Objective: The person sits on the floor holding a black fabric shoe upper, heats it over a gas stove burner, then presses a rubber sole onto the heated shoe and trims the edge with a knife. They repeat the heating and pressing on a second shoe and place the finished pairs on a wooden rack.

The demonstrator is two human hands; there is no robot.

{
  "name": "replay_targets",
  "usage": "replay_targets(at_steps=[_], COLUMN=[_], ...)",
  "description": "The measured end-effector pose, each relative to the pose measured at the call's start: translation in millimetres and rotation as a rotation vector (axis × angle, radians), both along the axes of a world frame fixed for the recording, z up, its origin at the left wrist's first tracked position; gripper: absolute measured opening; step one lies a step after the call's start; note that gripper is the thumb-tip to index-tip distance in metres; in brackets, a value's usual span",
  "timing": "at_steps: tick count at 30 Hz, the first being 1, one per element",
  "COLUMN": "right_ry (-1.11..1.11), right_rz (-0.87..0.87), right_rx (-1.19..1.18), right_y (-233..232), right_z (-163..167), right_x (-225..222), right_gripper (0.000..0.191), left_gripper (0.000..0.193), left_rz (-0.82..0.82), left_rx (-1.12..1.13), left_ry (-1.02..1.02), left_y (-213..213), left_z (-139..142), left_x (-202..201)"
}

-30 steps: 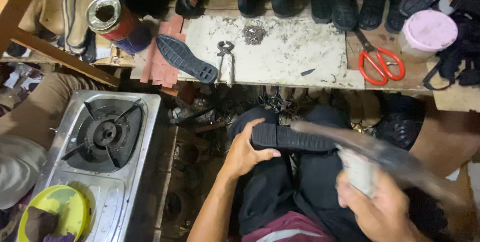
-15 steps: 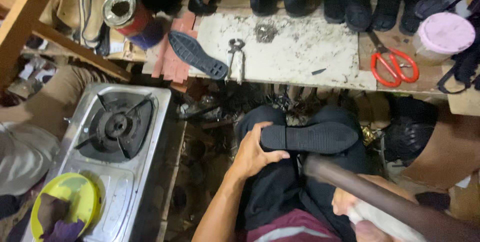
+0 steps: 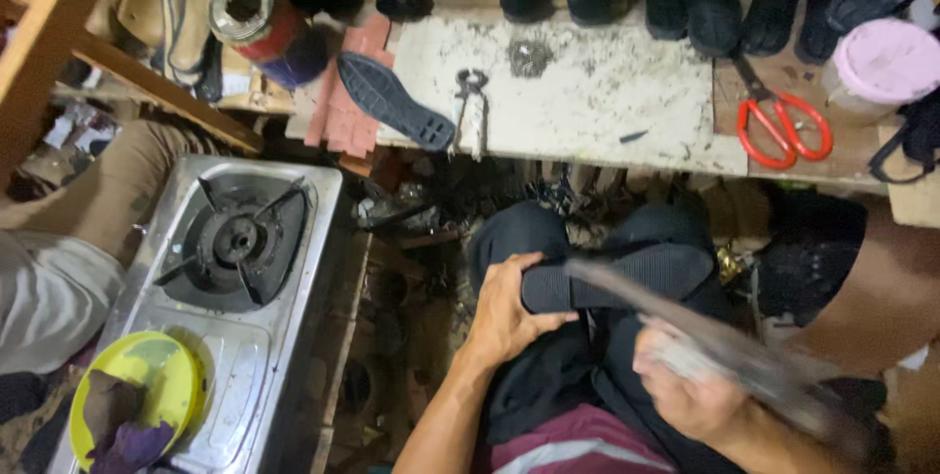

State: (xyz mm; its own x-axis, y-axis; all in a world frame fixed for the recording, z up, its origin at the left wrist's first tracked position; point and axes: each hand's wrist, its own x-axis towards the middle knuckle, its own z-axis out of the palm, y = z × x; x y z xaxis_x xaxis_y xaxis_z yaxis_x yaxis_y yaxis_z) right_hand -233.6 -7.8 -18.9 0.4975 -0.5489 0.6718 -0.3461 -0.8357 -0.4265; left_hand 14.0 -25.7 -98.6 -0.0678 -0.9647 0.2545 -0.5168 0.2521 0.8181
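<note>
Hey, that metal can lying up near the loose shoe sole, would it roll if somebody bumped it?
Probably. The can is round and seems to lie tilted on its side, so a nudge might roll it. The boots right beside it would likely stop it. Its open mouth looks empty, so it is probably light.

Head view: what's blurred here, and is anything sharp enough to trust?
In the head view, motion blur smears the right hand and the long tool it grips; the left hand on the black sole is sharp, as are the red scissors and gas stove; the space under the bench lies in deep shadow.
</note>
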Motion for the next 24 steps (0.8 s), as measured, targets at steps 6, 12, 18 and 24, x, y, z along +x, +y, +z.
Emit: replay_targets(at_steps=[6, 12, 18, 24], right_ry=[-0.189, 0.108, -0.047, 0.227], right_rz=[-0.299, -0.305, -0.546, -0.630], right_rx=[0.912, 0.287, 1.164, 0.532], right_y=[13, 9, -50, -126], right_z=[12, -25, -20, 18], right_x=[-10, -21, -48, -54], right_gripper=[0.044, 0.035, 0.035, 0.055], left_gripper=[0.089, 0.087, 0.099, 0.072], left_rz=[-0.006, 0.007, -0.071, -0.084], left_rx=[0.008, 0.162, 0.182, 0.559], left_ry=[-0.003, 0.025, 0.199, 0.719], left_y=[1, -8, -11, -6], left_z=[7, 28, 48, 44], left_x=[6, 4, 11, 5])
